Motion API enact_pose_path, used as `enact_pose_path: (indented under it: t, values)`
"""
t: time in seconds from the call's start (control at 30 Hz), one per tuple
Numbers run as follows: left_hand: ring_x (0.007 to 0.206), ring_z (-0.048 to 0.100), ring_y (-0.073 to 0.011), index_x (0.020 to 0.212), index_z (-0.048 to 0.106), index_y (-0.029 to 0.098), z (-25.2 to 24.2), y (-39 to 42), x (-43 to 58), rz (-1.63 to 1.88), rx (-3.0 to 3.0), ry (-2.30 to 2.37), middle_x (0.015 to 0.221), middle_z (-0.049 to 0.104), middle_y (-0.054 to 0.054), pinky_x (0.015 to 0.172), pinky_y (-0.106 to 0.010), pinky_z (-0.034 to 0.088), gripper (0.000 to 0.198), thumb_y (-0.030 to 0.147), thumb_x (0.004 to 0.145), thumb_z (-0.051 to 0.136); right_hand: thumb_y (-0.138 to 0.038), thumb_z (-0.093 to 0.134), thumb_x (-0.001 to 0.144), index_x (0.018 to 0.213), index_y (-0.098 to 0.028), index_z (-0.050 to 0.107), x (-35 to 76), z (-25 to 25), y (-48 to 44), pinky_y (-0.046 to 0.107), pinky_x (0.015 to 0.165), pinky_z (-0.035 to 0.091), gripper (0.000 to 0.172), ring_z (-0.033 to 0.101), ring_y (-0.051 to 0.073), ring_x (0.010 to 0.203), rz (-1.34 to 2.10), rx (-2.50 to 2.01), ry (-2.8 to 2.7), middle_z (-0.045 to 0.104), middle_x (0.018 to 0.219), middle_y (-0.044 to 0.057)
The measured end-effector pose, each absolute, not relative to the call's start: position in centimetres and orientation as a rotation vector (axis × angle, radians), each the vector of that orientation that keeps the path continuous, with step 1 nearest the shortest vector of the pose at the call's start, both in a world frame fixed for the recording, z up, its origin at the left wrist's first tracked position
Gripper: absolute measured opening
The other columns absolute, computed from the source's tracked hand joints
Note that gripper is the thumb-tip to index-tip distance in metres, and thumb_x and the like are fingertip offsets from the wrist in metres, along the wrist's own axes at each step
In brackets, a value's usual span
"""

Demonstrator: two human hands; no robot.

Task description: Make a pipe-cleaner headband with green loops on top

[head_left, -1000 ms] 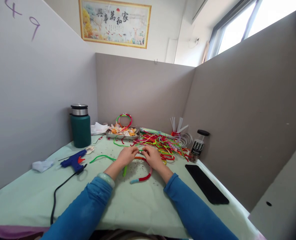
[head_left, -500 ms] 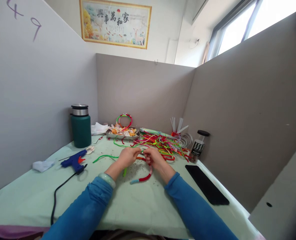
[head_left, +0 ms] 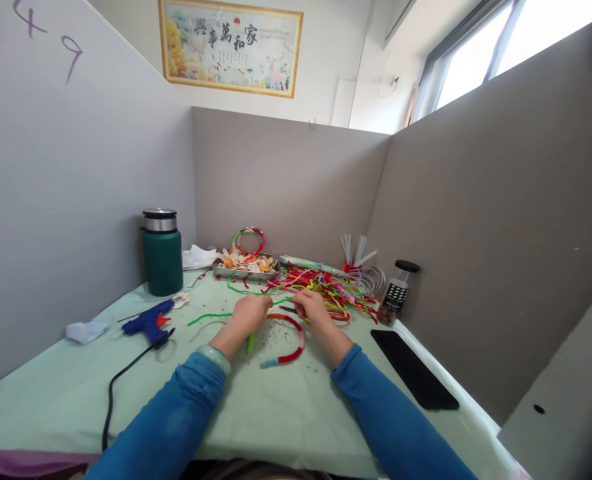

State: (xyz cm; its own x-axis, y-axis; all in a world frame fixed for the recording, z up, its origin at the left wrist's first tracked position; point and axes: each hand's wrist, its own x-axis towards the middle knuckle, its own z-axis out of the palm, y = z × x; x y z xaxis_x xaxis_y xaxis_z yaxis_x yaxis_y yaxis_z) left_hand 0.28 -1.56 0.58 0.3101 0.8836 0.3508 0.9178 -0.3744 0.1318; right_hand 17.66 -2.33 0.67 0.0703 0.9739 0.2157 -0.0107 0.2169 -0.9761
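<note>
We see a bright green pipe cleaner [head_left: 209, 315] and a hoop [head_left: 293, 350] wrapped in red with a pale blue tip, both on a pale mint cloth [head_left: 276, 413]. The heap [head_left: 326, 288] mixes red, green, yellow and pink. The glue gun [head_left: 146, 325] is blue with a red trigger, the flask [head_left: 162, 260] dark green with a silver lid, the sleeves [head_left: 176, 413] blue, the mat [head_left: 415, 370] black.

The framed picture [head_left: 231, 47] on the far wall carries five large Chinese characters, from left to right 興事萬和家. On the left partition [head_left: 51, 167] somebody wrote the purple digits 149 [head_left: 31, 27] by hand; their tops are cut off. The black label [head_left: 396, 293] on the jar has white print, too small to read.
</note>
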Motion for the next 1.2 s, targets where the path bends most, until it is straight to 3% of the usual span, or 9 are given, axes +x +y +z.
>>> enact_pose_path:
  t: [0.3, 0.53, 0.77, 0.93, 1.2]
  values:
    - [0.079, 0.061, -0.018, 0.09, 0.067, 0.023, 1.1, -1.7, 0.4, -0.796, -2.527, -1.694, 0.087, 0.069, -0.006, 0.064, -0.024, 0.036, 0.032, 0.037, 0.087, 0.038, -0.022, 0.057, 0.063, 0.052, -0.019, 0.043, 19.5, 0.8, -1.7, 0.021, 0.038, 0.021, 0.018, 0.03, 0.006, 0.037, 0.886, -1.085, -1.116, 0.037, 0.041, -0.007]
    - [0.073, 0.059, -0.0154, 0.091, 0.067, 0.022, 0.9, -1.6, 0.5, -0.999, -2.588, -1.633, 0.083, 0.069, -0.004, 0.064, -0.023, 0.036, 0.029, 0.032, 0.086, 0.04, -0.04, 0.067, 0.065, 0.075, -0.017, 0.056, 18.1, -0.4, -1.9, 0.019, 0.039, 0.031, 0.027, 0.046, 0.007, 0.046, 1.192, -0.984, -1.293, 0.059, 0.07, -0.001]
    - [0.07, 0.058, -0.0142, 0.089, 0.068, 0.023, 0.9, -1.9, 0.8, -0.892, -2.666, -1.598, 0.081, 0.069, -0.003, 0.062, -0.022, 0.035, 0.027, 0.028, 0.084, 0.042, -0.044, 0.058, 0.072, 0.062, -0.018, 0.051, 16.5, -1.3, -2.0, 0.022, 0.04, 0.031, 0.029, 0.041, 0.009, 0.04, 0.939, -1.062, -1.384, 0.053, 0.05, -0.003]
    - [0.074, 0.059, -0.016, 0.085, 0.069, 0.024, 1.0, -2.0, 0.8, -0.785, -2.608, -1.653, 0.082, 0.069, -0.004, 0.062, -0.023, 0.035, 0.028, 0.032, 0.084, 0.042, -0.042, 0.057, 0.073, 0.056, -0.018, 0.051, 16.6, -1.1, -1.9, 0.022, 0.047, 0.033, 0.03, 0.046, 0.011, 0.047, 0.58, -1.11, -1.513, 0.054, 0.05, -0.001]
    - [0.076, 0.059, -0.0158, 0.089, 0.067, 0.023, 1.1, -1.9, 0.8, -0.843, -2.648, -1.661, 0.085, 0.069, -0.004, 0.064, -0.023, 0.036, 0.03, 0.032, 0.086, 0.039, -0.05, 0.055, 0.074, 0.058, -0.019, 0.048, 17.8, -1.1, -1.2, 0.023, 0.043, 0.03, 0.036, 0.043, 0.01, 0.042, 0.611, -1.118, -1.391, 0.049, 0.045, -0.003]
